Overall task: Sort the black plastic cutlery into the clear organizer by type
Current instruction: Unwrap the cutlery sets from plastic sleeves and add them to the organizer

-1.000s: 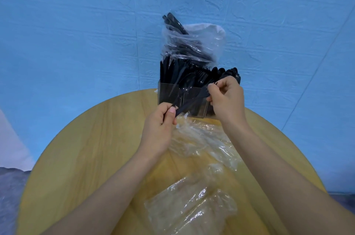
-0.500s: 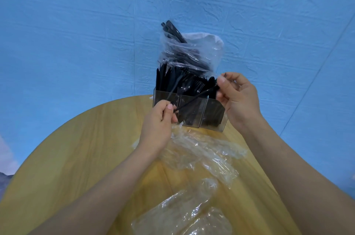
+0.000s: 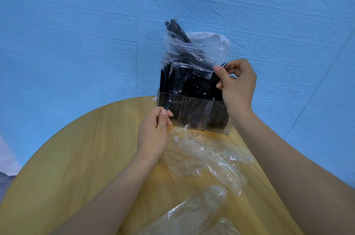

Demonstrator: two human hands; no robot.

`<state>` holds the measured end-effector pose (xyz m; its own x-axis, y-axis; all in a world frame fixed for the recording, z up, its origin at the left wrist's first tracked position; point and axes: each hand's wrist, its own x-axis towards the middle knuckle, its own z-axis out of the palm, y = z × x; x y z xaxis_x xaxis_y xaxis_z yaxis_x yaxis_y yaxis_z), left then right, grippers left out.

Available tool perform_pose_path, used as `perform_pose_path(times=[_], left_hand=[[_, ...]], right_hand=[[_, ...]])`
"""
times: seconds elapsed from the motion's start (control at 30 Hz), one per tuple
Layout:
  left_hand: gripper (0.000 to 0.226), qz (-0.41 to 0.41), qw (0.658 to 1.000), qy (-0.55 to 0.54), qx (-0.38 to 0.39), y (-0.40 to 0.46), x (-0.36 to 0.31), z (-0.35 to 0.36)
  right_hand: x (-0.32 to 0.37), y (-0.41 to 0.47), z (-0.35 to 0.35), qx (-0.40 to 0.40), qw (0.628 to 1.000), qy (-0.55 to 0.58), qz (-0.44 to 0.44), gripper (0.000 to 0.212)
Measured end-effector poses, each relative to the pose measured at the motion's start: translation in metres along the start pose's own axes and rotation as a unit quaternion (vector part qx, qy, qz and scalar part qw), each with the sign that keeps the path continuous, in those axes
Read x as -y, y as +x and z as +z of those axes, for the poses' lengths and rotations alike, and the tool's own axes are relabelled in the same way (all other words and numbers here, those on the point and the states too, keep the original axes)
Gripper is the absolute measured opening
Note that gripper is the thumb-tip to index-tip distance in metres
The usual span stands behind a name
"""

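A spoon is pinched at its handle by the left hand, bowl up and tilted right, before the organizer. A fork is gripped by the right hand over the right compartment, tines up-right.

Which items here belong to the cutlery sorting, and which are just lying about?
Part of the job:
spoon, held in the left hand
fork, pinched by the right hand
clear organizer
bag of cutlery

Lying about:
empty plastic wrappers on the round wooden table
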<state>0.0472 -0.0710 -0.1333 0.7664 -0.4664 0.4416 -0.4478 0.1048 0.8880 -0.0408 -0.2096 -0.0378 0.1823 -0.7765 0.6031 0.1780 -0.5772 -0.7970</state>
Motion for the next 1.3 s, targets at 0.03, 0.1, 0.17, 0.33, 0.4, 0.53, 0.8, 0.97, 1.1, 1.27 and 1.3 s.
perform_pose_path(times=[0.03, 0.1, 0.17, 0.33, 0.4, 0.53, 0.8, 0.97, 1.1, 1.27, 1.3], left_hand=[[0.028, 0.0, 1.0, -0.002, 0.001, 0.0, 0.0, 0.0], [0.028, -0.006, 1.0, -0.006, 0.003, -0.001, 0.0, -0.001], [0.028, -0.008, 1.0, -0.008, 0.005, -0.002, 0.0, -0.001], [0.028, -0.003, 1.0, 0.0, 0.012, -0.003, -0.003, -0.001], [0.027, -0.005, 1.0, 0.003, 0.016, -0.004, -0.004, -0.001], [0.029, -0.008, 1.0, 0.01, 0.025, -0.004, -0.005, -0.001], [0.026, 0.066, 0.996, 0.041, 0.049, -0.009, -0.015, 0.008], [0.029, 0.117, 0.986, 0.097, 0.074, -0.008, -0.02, 0.014], [0.031, 0.134, 0.976, 0.128, 0.11, -0.002, -0.031, 0.029], [0.032, 0.156, 0.959, 0.179, 0.153, 0.005, -0.041, 0.056], [0.032, 0.159, 0.957, 0.19, 0.152, 0.007, -0.041, 0.06]], right_hand=[[-0.003, -0.001, 0.004, 0.007, 1.0, -0.025, -0.006, 0.026], [-0.01, -0.003, 0.01, 0.026, 0.996, -0.079, -0.02, 0.025], [-0.018, -0.005, 0.013, 0.048, 0.99, -0.125, -0.04, 0.021], [-0.034, -0.013, 0.019, 0.12, 0.942, -0.288, -0.126, 0.021], [-0.03, -0.014, 0.02, 0.119, 0.931, -0.313, -0.144, 0.022], [-0.016, -0.025, 0.017, 0.128, 0.949, -0.262, -0.119, 0.026], [0.01, -0.049, 0.003, 0.157, 0.976, 0.019, 0.15, 0.012], [0.012, -0.037, -0.021, 0.151, 0.972, 0.029, 0.179, 0.014], [0.005, -0.027, -0.046, 0.11, 0.974, 0.048, 0.194, 0.021], [-0.005, -0.012, -0.078, 0.011, 0.974, 0.11, 0.199, 0.009], [-0.007, -0.007, -0.084, -0.008, 0.975, 0.116, 0.191, 0.012]])
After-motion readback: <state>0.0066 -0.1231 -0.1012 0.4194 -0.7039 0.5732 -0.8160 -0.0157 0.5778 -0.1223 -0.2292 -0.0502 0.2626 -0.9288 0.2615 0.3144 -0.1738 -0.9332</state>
